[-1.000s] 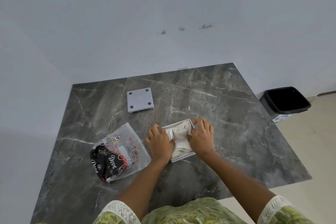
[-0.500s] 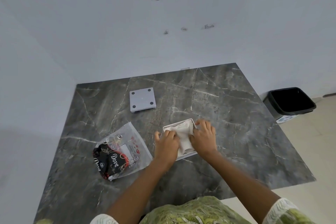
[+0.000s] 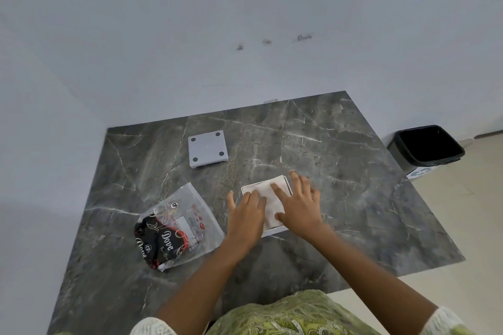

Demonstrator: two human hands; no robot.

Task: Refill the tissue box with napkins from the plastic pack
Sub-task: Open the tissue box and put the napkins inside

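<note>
A white square tissue box (image 3: 286, 178) lies open on the dark marble table, filled with white napkins (image 3: 269, 198) that look flat. My left hand (image 3: 246, 216) rests palm down on the box's left part, fingers spread. Over its right part lies my right hand (image 3: 298, 202), also flat with fingers apart. Neither hand grips anything. The clear plastic pack (image 3: 177, 226) with black and red print lies crumpled to the left of the box. The box's grey cover (image 3: 208, 148), with round pads at its corners, lies farther back on the table.
The marble table (image 3: 340, 198) stands against a pale wall. A black waste bin (image 3: 426, 147) sits on the floor past the table's right edge.
The bunched napkins have been flattened into the box. Both hands went from curled fingers at the sides to flat palms on top.
</note>
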